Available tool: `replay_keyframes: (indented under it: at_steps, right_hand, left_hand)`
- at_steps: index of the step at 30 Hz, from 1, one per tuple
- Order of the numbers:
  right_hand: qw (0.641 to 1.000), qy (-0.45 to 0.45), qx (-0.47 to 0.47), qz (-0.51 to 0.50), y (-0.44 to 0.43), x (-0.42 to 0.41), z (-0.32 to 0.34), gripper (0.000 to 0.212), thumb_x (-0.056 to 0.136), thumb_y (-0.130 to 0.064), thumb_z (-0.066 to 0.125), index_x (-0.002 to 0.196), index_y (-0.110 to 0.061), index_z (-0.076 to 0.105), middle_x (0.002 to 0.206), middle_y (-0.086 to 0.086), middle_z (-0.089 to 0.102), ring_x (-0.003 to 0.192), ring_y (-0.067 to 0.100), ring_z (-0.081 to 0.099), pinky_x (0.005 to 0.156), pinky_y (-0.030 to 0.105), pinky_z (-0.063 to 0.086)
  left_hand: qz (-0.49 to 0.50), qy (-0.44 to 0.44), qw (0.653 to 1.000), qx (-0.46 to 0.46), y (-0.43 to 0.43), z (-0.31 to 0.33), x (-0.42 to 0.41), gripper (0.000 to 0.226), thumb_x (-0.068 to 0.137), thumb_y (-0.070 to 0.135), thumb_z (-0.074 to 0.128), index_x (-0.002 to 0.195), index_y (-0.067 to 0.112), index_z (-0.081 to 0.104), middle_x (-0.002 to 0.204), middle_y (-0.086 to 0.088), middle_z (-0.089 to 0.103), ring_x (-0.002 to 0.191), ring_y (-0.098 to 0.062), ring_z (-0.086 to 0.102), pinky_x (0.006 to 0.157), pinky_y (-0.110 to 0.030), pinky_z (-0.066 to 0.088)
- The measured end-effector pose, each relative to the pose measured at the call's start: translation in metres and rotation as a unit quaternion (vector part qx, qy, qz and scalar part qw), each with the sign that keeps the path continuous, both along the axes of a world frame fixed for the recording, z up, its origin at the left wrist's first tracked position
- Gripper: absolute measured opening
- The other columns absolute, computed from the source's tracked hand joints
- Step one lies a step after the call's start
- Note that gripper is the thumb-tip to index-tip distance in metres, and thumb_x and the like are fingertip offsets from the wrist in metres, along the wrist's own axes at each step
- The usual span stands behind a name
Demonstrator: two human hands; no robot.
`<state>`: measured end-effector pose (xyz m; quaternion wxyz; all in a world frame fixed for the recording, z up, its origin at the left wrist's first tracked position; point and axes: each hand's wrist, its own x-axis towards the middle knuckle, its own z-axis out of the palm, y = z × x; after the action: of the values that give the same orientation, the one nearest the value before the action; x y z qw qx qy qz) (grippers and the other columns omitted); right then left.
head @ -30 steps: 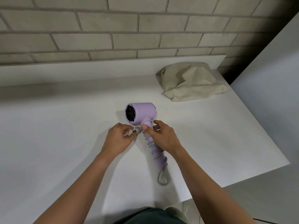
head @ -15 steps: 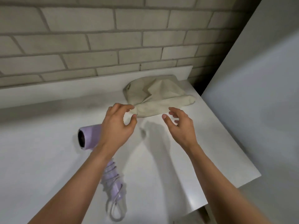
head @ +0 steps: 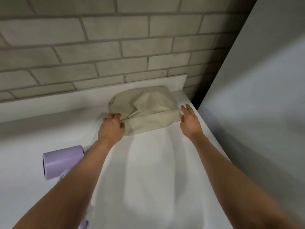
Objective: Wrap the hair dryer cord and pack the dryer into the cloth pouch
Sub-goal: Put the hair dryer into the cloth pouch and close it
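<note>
**Pouch** (head: 145, 111): beige cloth. It lay crumpled and flat at the far right of the tabletop (head: 148, 179), close under the brick wall (head: 115, 55). Its mouth could not be made out.

**Dryer** (head: 62, 161): lilac. It lay on its side toward the tabletop's left, well apart from the pouch, with the barrel in view. The handle and cord were mostly hidden behind your left forearm, so the wrap could not be checked.

**Left hand** (head: 112, 128): your fingers were curled onto the pouch's near left corner, pinching a fold of cloth. Creases ran out from that grip.

**Right hand** (head: 189, 121): your fingers were spread, the tips just touching the pouch's right end. No grip on the cloth showed there.

**Step in hand:** you appeared to be on the packing half, taking up the pouch with the dryer lying aside. Nothing seemed to be in the pouch yet.

**Next move, as judged:** your right fingers needed to close on the cloth opposite the left. Both hands then had to find the mouth and draw it wide. Limp cloth would sag shut, so one hand likely had to hold the opening. The other would fetch the dryer and feed it in without shaking the cord loose.
</note>
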<state>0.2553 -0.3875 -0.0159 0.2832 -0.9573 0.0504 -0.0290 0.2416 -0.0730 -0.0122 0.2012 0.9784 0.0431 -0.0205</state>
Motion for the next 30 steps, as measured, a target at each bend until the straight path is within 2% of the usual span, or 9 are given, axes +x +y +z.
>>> replay_keyframes:
  at_steps: [3, 5, 9, 12, 15, 19, 23, 28, 30]
  right_hand:
    - [0.998, 0.058, -0.022, 0.022, -0.009, 0.015, -0.002, 0.064, 0.106, -0.002, 0.038, 0.164, -0.024, 0.020, 0.172, -0.001, 0.016, 0.154, 0.026, 0.027, 0.122, 0.040, 0.028]
    - [0.995, 0.085, -0.028, 0.037, -0.013, 0.023, -0.006, 0.068, 0.104, -0.001, 0.039, 0.164, -0.025, 0.017, 0.166, 0.006, 0.029, 0.149, 0.030, 0.036, 0.121, 0.043, 0.032]
    - [0.994, 0.073, -0.072, 0.031, -0.022, 0.030, -0.020, 0.052, 0.105, -0.011, 0.048, 0.156, -0.017, 0.040, 0.137, 0.018, 0.049, 0.125, 0.039, 0.053, 0.105, 0.047, 0.047]
    - [0.999, 0.001, -0.045, 0.019, -0.027, 0.024, -0.019, 0.022, 0.099, -0.011, 0.060, 0.118, -0.007, 0.069, 0.113, 0.017, 0.056, 0.102, 0.039, 0.061, 0.081, 0.036, 0.048]
    - [0.999, -0.033, 0.039, -0.004, -0.031, 0.006, -0.005, 0.012, 0.090, -0.009, 0.071, 0.100, -0.015, 0.068, 0.105, 0.008, 0.063, 0.092, 0.029, 0.063, 0.078, 0.029, 0.045]
    - [0.982, -0.031, 0.182, -0.038, -0.033, -0.043, 0.023, 0.020, 0.084, -0.007, 0.079, 0.096, -0.020, 0.069, 0.097, 0.000, 0.073, 0.083, 0.018, 0.067, 0.075, 0.031, 0.056]
    - [0.939, -0.055, 0.339, 0.020, -0.042, -0.091, 0.042, 0.030, 0.081, 0.005, 0.081, 0.088, -0.023, 0.072, 0.099, 0.000, 0.077, 0.092, 0.015, 0.071, 0.083, 0.027, 0.058]
    - [0.941, -0.132, 0.310, -0.024, -0.042, -0.137, 0.019, 0.052, 0.080, 0.010, 0.081, 0.070, -0.039, 0.066, 0.097, -0.003, 0.075, 0.096, 0.023, 0.069, 0.081, 0.025, 0.057]
    - [0.949, -0.131, 0.283, -0.052, -0.049, -0.149, 0.002, 0.052, 0.079, 0.012, 0.081, 0.071, -0.038, 0.066, 0.097, -0.006, 0.073, 0.096, 0.025, 0.069, 0.082, 0.029, 0.058]
  left_hand:
    - [-0.017, 0.070, 0.996, 0.053, 0.008, -0.007, 0.006, 0.055, 0.096, 0.034, 0.061, 0.143, 0.008, 0.047, 0.138, -0.020, 0.052, 0.123, -0.041, 0.049, 0.104, -0.047, 0.045]
    - [-0.024, 0.103, 0.992, 0.063, 0.010, -0.009, 0.008, 0.060, 0.092, 0.041, 0.066, 0.141, 0.011, 0.048, 0.135, -0.018, 0.052, 0.123, -0.038, 0.050, 0.102, -0.045, 0.046]
    - [-0.018, 0.125, 0.991, 0.042, 0.012, -0.007, 0.007, 0.064, 0.085, 0.043, 0.076, 0.137, 0.014, 0.057, 0.131, -0.015, 0.052, 0.121, -0.034, 0.052, 0.097, -0.041, 0.050]
    - [-0.006, 0.083, 0.996, -0.011, 0.017, 0.002, 0.004, 0.052, 0.082, 0.034, 0.081, 0.127, 0.013, 0.065, 0.123, -0.014, 0.054, 0.114, -0.035, 0.059, 0.091, -0.040, 0.054]
    - [0.010, 0.017, 0.997, -0.068, 0.025, 0.015, -0.005, 0.033, 0.083, 0.025, 0.081, 0.112, 0.013, 0.073, 0.109, -0.011, 0.058, 0.102, -0.033, 0.064, 0.079, -0.030, 0.048]
    - [0.008, -0.099, 0.992, -0.077, 0.040, 0.032, -0.032, 0.029, 0.079, 0.016, 0.087, 0.105, 0.009, 0.076, 0.109, -0.017, 0.061, 0.095, -0.034, 0.063, 0.081, -0.026, 0.040]
    - [-0.008, -0.160, 0.985, -0.063, 0.052, 0.038, -0.059, 0.022, 0.078, 0.020, 0.088, 0.092, 0.017, 0.073, 0.098, -0.005, 0.062, 0.086, -0.031, 0.063, 0.073, -0.035, 0.049]
    - [-0.061, -0.203, 0.976, -0.053, 0.055, 0.030, -0.102, 0.022, 0.073, 0.008, 0.088, 0.083, 0.014, 0.070, 0.080, 0.009, 0.052, 0.073, -0.019, 0.055, 0.065, -0.022, 0.032]
    - [-0.088, -0.184, 0.975, -0.083, 0.057, 0.029, -0.118, 0.021, 0.074, 0.009, 0.089, 0.083, 0.018, 0.072, 0.081, 0.013, 0.053, 0.072, -0.005, 0.055, 0.067, -0.014, 0.037]
